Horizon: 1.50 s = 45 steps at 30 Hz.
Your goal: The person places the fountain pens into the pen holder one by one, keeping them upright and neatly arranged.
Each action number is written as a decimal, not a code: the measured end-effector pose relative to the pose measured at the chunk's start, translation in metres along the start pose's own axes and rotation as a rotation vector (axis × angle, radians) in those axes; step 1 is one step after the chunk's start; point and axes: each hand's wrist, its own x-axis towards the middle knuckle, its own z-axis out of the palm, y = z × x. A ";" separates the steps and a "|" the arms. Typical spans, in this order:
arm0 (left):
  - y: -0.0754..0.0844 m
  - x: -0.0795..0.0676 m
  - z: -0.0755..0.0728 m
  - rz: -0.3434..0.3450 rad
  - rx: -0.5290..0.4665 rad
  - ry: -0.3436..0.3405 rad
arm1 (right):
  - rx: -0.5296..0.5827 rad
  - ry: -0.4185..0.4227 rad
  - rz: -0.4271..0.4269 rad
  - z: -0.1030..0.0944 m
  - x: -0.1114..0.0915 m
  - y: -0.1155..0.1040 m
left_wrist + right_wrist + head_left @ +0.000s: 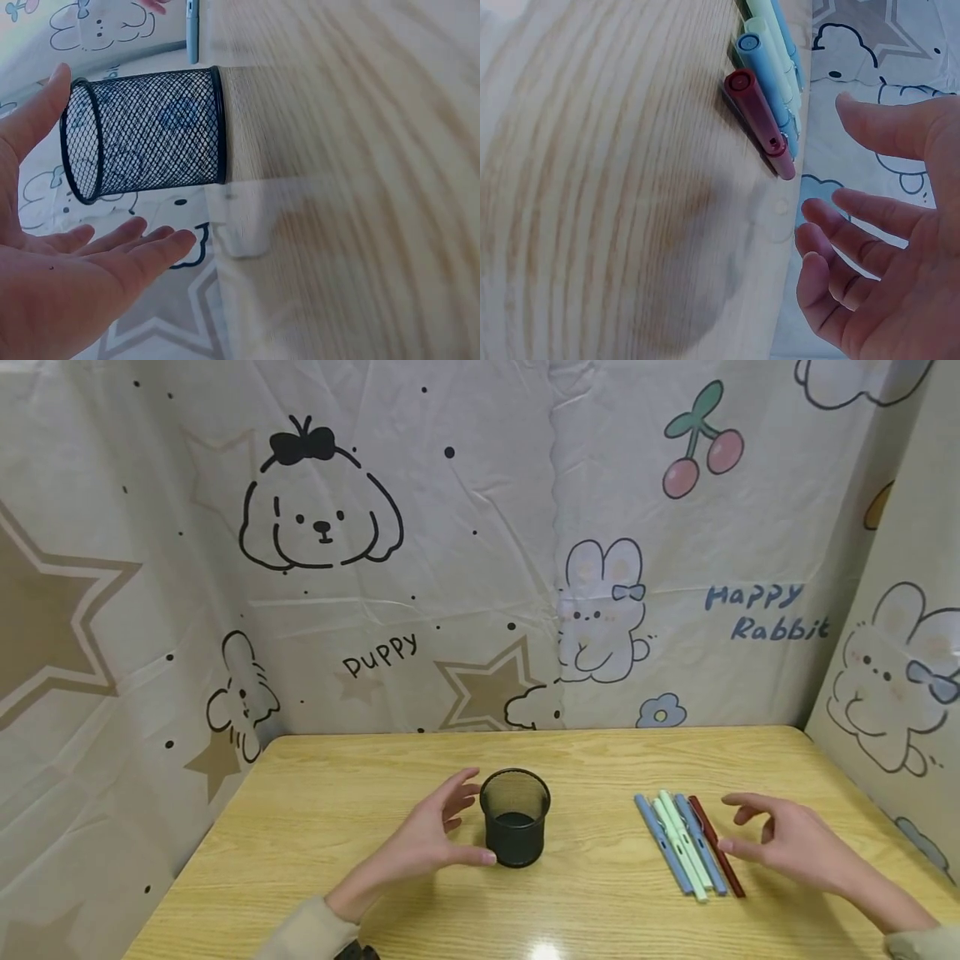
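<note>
A black mesh pen holder [514, 839] stands upright on the table, and in the left wrist view the pen holder [150, 131] shows its open rim. My left hand [427, 835] is spread beside it on the left, thumb and fingers apart around that side; whether it touches is hard to tell. On the right lie several pens side by side: blue pens [701, 843], light green pens [681, 843] and a dark red pen [717, 847] at the right end. Just right of the red pen hovers my right hand [798, 843], fingers loosely bent, holding nothing.
The wooden table [360, 777] has its far edge against a printed cloth [480, 568] with puppy and rabbit drawings. More cloth hangs along the left and right sides. Between the pen holder and the pens lies a stretch of bare tabletop.
</note>
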 end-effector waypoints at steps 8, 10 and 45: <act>-0.005 0.015 0.009 0.025 -0.061 -0.007 | 0.053 -0.058 0.046 0.002 0.005 0.006; -0.007 0.017 0.010 0.030 -0.070 -0.006 | 0.061 -0.070 0.053 0.002 0.006 0.008; -0.007 0.032 0.020 0.037 -0.183 -0.025 | 0.047 -0.111 0.076 0.004 0.015 0.008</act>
